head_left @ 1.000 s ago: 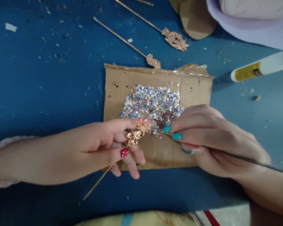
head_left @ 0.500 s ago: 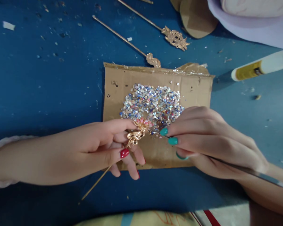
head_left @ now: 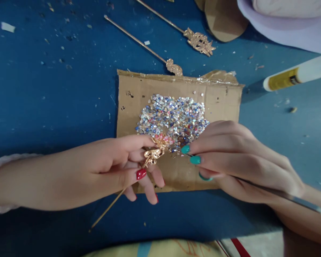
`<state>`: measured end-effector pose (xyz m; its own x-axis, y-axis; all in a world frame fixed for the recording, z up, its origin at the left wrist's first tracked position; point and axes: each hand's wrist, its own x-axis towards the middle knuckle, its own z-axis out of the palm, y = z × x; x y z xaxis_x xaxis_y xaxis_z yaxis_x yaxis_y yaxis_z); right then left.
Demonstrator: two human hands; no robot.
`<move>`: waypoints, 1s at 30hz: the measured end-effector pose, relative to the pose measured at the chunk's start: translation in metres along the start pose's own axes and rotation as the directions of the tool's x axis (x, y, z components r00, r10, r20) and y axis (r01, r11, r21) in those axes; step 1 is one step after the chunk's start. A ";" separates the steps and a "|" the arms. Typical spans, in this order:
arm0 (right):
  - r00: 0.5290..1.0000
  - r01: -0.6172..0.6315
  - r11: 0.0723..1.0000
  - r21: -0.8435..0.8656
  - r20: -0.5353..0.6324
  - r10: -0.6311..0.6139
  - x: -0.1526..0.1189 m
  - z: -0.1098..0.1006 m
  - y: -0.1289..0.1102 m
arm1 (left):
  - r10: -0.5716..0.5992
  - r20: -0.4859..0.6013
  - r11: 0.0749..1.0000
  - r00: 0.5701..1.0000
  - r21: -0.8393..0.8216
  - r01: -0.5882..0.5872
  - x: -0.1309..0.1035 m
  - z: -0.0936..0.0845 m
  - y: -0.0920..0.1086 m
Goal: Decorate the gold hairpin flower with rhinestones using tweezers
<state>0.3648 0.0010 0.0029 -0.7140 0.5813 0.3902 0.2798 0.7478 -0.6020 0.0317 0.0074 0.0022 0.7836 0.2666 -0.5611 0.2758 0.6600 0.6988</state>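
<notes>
My left hand (head_left: 123, 160) is closed on a gold hair stick (head_left: 153, 156), pinching it between thumb and fingers. Pink petals or chips cover the flower at the stick's ornate head, and its thin shaft slants down to the left. Just right of the flower, my right hand (head_left: 230, 164) grips slim metal tweezers (head_left: 280, 193) like a pen. Their tip lies close to the flower and is too small to make out clearly. Under both hands, a pile of small shiny shell-like chips (head_left: 173, 114), mostly white and blue, lies on a cardboard sheet (head_left: 139, 84).
Two more gold hair sticks, one with a rounded head (head_left: 173, 67) and one with a leafy head (head_left: 200, 42), lie beyond the cardboard. A white glue bottle (head_left: 283, 80) with a yellow label is at the right. Scraps dot the blue table (head_left: 56, 107).
Both hands keep nearly the same pose around the hair stick and tweezers. The view has shifted only very slightly.
</notes>
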 end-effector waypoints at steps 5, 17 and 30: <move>1.000 0.028 1.000 -0.001 -0.013 -0.028 0.004 0.001 -0.002 | -0.005 0.000 1.000 1.000 -0.019 0.005 0.001 0.001 -0.001; 0.991 0.060 0.998 0.003 -0.123 -0.059 0.002 0.010 0.003 | 0.041 0.075 0.996 0.996 -0.078 -0.035 0.004 -0.004 -0.008; 0.979 0.092 0.996 0.019 -0.184 -0.087 -0.001 0.024 0.004 | 0.341 0.163 0.919 0.926 -0.267 -0.291 0.018 -0.017 -0.035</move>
<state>0.3510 -0.0049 -0.0167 -0.6051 0.5631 0.5629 0.2009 0.7921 -0.5764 0.0265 0.0012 -0.0397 0.9102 0.3573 -0.2094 -0.1234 0.7166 0.6865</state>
